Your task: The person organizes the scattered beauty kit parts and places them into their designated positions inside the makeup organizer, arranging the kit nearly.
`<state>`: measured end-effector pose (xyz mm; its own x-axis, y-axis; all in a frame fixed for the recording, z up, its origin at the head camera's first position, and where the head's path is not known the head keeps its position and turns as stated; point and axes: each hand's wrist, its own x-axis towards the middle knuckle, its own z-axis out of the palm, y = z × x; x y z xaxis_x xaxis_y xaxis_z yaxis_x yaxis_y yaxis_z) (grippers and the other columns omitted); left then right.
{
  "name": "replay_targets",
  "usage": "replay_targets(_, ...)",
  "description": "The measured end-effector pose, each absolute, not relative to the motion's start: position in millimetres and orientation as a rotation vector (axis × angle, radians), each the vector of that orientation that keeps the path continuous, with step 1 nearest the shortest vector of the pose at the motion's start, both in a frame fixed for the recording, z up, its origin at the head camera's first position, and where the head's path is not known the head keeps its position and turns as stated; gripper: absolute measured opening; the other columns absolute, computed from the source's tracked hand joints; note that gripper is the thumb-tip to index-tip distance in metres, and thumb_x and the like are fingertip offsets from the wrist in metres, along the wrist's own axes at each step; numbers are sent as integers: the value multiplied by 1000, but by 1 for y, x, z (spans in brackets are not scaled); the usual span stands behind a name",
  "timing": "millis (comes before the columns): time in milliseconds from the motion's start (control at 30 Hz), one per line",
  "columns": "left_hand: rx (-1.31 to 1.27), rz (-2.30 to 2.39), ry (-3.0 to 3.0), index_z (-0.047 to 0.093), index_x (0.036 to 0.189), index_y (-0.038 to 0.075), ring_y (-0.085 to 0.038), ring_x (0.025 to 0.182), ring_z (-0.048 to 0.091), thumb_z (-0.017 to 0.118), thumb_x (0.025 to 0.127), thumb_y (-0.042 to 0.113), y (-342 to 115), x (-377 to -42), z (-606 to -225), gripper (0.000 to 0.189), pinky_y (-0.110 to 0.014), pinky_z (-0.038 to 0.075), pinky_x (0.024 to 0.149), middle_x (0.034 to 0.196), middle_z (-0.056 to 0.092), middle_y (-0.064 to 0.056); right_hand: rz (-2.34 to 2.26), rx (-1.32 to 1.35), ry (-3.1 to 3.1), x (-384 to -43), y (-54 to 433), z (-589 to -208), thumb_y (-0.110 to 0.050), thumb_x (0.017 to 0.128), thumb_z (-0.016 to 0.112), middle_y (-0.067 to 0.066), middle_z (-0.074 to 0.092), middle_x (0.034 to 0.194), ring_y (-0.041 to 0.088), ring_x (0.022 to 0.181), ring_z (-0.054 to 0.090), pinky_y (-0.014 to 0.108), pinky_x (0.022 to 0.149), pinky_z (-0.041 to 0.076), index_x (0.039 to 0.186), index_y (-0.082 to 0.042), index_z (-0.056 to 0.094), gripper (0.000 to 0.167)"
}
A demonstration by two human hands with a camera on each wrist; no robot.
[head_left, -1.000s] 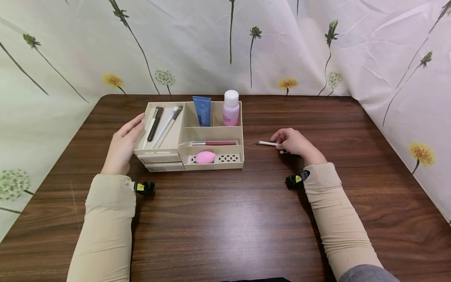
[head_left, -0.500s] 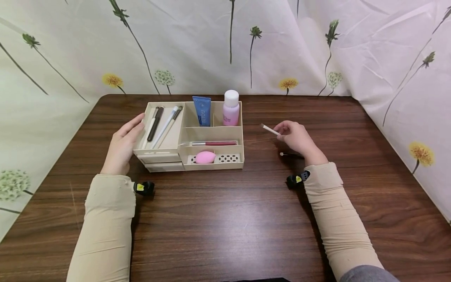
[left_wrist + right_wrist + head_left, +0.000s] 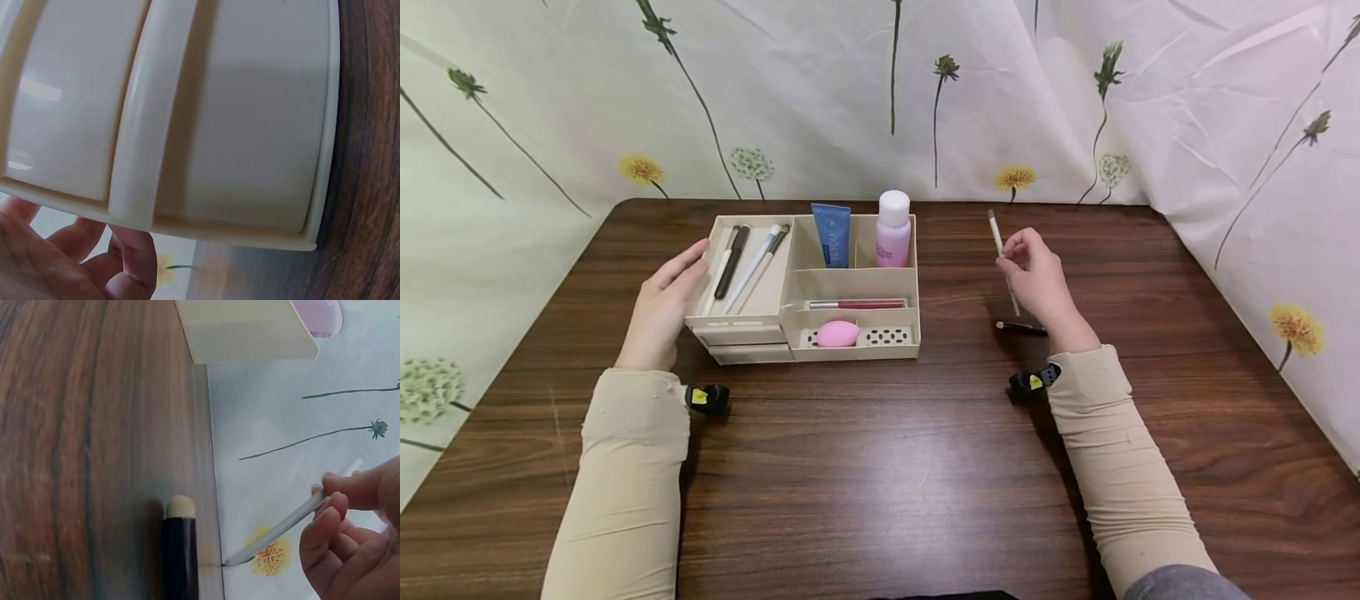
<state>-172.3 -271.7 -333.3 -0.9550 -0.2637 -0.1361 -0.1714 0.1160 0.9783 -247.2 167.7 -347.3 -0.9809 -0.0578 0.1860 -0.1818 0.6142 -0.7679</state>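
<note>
A slim white makeup brush (image 3: 996,233) is pinched between the thumb and fingers of my right hand (image 3: 1037,277), above the table to the right of the organizer. It stands steeply, its dark bristle end pointing away from me. Below that hand lies a black stick with a rounded beige tip (image 3: 1021,327), seen close up in the right wrist view. My left hand (image 3: 661,307) rests against the left side of the cream organizer (image 3: 741,335), fingers extended along it. In the left wrist view its fingers (image 3: 134,262) touch the organizer's edge beside the drawer fronts.
Several brushes (image 3: 739,260) lie in the organizer's left top tray. Its other compartments hold a blue tube (image 3: 832,237), a pink bottle with white cap (image 3: 892,233), a red-and-silver tube (image 3: 857,305) and a pink sponge (image 3: 837,334). A floral cloth (image 3: 850,100) hangs behind the table.
My right hand has lifted the white brush off the table, moved away from me and turned it from sideways to upright in view. The black stick is now uncovered. My left hand stays put.
</note>
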Motion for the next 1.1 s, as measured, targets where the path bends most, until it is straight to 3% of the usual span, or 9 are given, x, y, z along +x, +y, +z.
replay_targets(200,440,-1990,-2295,50,146,36,-9,143,31,58,97,49,-272,-173,-333,51,-37,21,122,160,34,7,1397,180,-2579,-246,164,-344,-9,102,54,7,53,103,7,65,53,21,57,45,114,-1,54,15)
replay_targets(400,440,-2005,-2284,50,146,35,-10,143,30,58,97,48,-271,-173,-333,51,-37,20,123,161,33,7,1500,182,-2517,-242,160,-338,-13,103,52,5,53,106,4,52,49,20,50,45,121,-1,60,23)
replay_targets(700,452,-2007,-2277,50,145,35,-10,143,30,58,97,47,-272,-173,-334,51,-37,20,123,161,33,7,1676,202,-2392,-235,151,-330,-14,100,59,-7,55,93,3,46,46,18,49,45,122,1,63,27)
replay_targets(967,451,-2002,-2280,50,145,35,-10,143,29,59,97,47,-272,-173,-334,50,-36,20,122,161,32,6,1798,198,-2325,-226,141,-323,-16,98,63,-9,56,91,2,45,44,18,49,45,120,4,63,30)
replay_targets(1100,443,-2021,-2264,51,145,35,-10,144,29,59,97,46,-272,-173,-334,50,-36,18,123,161,32,5,1868,194,-2296,-223,136,-321,-17,97,65,-8,58,90,6,46,44,20,49,44,115,-1,65,24)
